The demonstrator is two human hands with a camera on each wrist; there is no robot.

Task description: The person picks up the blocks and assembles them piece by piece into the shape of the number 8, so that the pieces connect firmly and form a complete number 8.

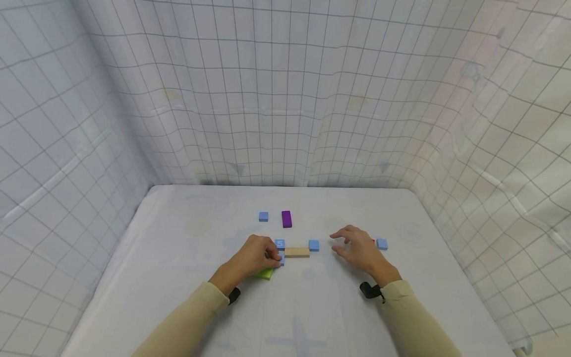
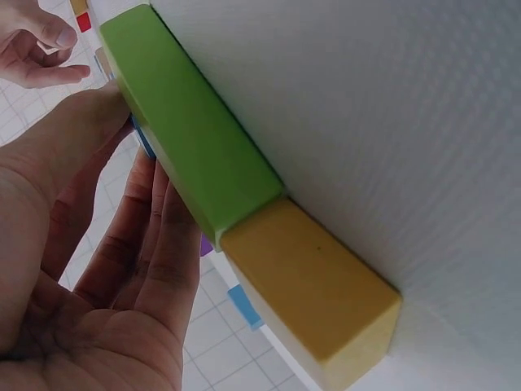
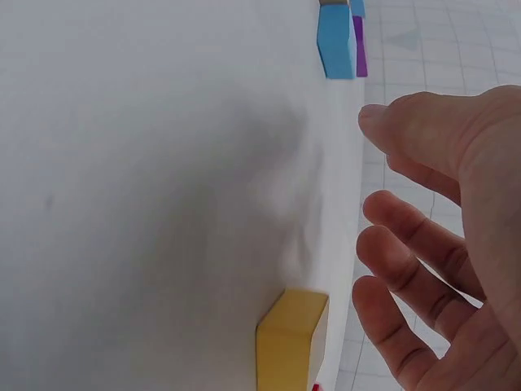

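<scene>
My left hand (image 1: 257, 255) pinches a small blue block (image 1: 282, 259) between thumb and fingertips, low over the white table. Most of that block is covered by the fingers; a sliver of its blue side (image 2: 145, 138) shows in the left wrist view. Under the hand lies a green block (image 2: 191, 122), end to end with a yellow block (image 2: 313, 277). Just beyond the fingertips is a blue block marked 5 (image 1: 279, 243). A plain wooden block (image 1: 297, 252) lies beside the pinched one. My right hand (image 1: 357, 248) hovers with fingers loosely bent, holding nothing, right of another blue block (image 1: 314, 245).
Farther back lie a blue block (image 1: 263, 216) and a purple block (image 1: 287, 219). Past the right hand sits a blue block (image 1: 381, 244), next to a mostly hidden red piece (image 1: 373, 241). A yellow block (image 3: 293, 342) stands below the right hand. Grid-patterned curtains (image 1: 285, 99) enclose the table.
</scene>
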